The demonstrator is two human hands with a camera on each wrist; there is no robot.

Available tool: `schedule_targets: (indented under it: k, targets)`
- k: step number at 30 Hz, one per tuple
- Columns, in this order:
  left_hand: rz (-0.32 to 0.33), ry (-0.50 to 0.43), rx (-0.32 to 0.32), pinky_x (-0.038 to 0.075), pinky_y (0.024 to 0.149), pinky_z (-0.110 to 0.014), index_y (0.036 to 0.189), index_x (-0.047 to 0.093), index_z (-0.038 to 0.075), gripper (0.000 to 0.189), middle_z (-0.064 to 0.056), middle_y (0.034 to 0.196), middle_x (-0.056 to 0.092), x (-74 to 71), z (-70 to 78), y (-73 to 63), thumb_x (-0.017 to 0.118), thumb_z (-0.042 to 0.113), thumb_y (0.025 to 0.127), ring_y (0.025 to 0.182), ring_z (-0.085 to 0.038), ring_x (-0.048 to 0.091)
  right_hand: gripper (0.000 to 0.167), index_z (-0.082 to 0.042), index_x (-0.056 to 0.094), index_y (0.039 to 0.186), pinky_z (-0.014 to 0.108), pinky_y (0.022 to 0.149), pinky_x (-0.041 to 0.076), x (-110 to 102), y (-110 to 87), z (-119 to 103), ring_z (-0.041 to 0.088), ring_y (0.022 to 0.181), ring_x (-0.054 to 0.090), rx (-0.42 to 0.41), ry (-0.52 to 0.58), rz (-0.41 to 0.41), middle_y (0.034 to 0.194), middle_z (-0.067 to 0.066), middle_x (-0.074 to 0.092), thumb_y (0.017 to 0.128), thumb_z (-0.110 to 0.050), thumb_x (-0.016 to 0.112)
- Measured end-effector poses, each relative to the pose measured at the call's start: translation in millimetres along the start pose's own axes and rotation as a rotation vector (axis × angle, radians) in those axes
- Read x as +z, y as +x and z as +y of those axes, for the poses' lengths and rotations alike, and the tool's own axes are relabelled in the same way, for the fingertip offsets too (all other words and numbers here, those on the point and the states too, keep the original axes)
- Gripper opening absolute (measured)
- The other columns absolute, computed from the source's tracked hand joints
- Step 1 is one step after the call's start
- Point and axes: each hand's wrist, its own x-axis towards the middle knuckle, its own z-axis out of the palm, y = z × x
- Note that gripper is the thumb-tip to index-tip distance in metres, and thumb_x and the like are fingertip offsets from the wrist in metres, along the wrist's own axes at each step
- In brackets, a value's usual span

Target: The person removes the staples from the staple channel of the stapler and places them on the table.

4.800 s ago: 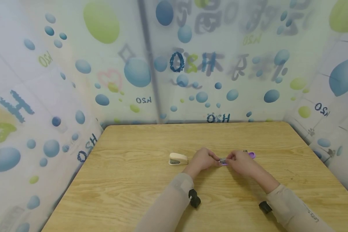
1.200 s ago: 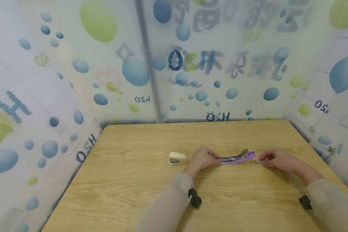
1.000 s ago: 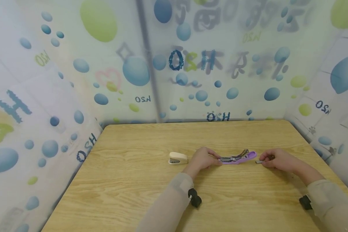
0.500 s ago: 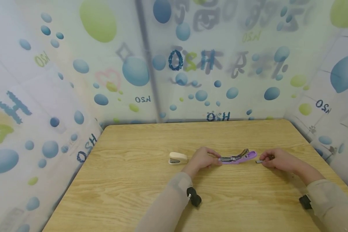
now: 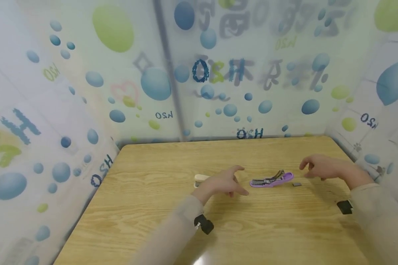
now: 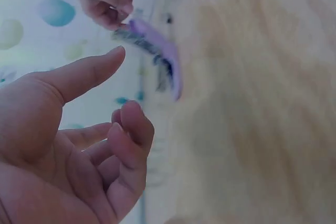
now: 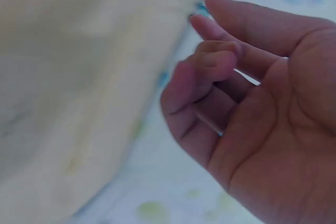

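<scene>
A purple stapler [image 5: 272, 180] lies folded open on the table, its metal magazine exposed and its purple cover tipped up to the right. Just right of it lies a small grey strip of staples [image 5: 296, 184]. My left hand [image 5: 223, 183] hovers left of the purple stapler, thumb and forefinger spread, holding nothing. Behind that hand a cream stapler [image 5: 200, 179] is partly hidden. My right hand [image 5: 325, 167] is raised above and right of the strip, its fingers loosely bent with nothing in them. The left wrist view shows the purple stapler [image 6: 170, 61] beyond my left fingers, blurred.
A wooden table [image 5: 146, 209] carries these things. Behind and at both sides stand pale walls [image 5: 215, 110] printed with blue and green drops, close to the table's back edge.
The right hand drew the staple strip away from the purple stapler, set it on the table and let go, rising. The left hand has released the stapler and moved left, over the cream stapler.
</scene>
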Motion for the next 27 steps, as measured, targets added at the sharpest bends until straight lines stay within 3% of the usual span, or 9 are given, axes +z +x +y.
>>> schedule_targets:
  k: [5,8,13,19,27]
  targets:
    - [0.05,0.09,0.011,0.055,0.067,-0.037,0.165,0.036,0.02,0.088,-0.008,0.099,0.072,-47.1,-2.5,-27.2,0.085,0.03,0.092,0.068,-0.03,0.068,0.036,0.004,0.061,0.133,0.035,0.065,0.046,-16,8.5,-59,0.017,0.07,0.052,-0.075,-0.114,0.097,0.091,0.006,0.062,0.107,-0.021,0.064]
    - [0.088,0.137,-0.011,0.055,0.063,-0.034,0.164,0.038,0.019,0.086,-0.008,0.097,0.072,-71.6,-13.3,-39.8,0.085,0.032,0.092,0.066,-0.026,0.067,0.036,0.001,0.062,0.134,0.037,0.071,0.048,-17,16.4,-93,0.017,0.074,0.056,-0.104,-0.15,0.086,0.093,0.005,0.065,0.108,-0.024,0.063]
    - [0.145,0.196,-0.047,0.055,0.063,-0.034,0.161,0.044,0.015,0.079,-0.013,0.095,0.075,-99.0,-35.9,-59.1,0.084,0.03,0.093,0.068,-0.03,0.068,0.034,-0.003,0.065,0.133,0.038,0.076,0.051,-11,34.8,-132,0.019,0.083,0.059,-0.137,-0.162,0.042,0.102,0.01,0.069,0.109,-0.026,0.062]
    - [0.166,0.197,-0.099,0.052,0.062,-0.034,0.159,0.046,0.008,0.076,-0.023,0.1,0.074,-115.5,-53.3,-76.6,0.081,0.028,0.095,0.059,-0.022,0.062,0.033,-0.007,0.066,0.132,0.038,0.081,0.054,6,56.0,-159,0.022,0.093,0.063,-0.139,-0.153,0.026,0.113,0.012,0.068,0.108,-0.028,0.063]
    - [0.169,0.179,-0.132,0.048,0.058,-0.029,0.156,0.048,0.006,0.072,-0.023,0.099,0.073,-115.6,-58.0,-86.4,0.082,0.025,0.095,0.055,-0.017,0.057,0.031,-0.011,0.068,0.13,0.04,0.087,0.054,33,78.9,-190,0.022,0.099,0.063,-0.179,-0.152,0.011,0.118,0.01,0.068,0.105,-0.03,0.067]
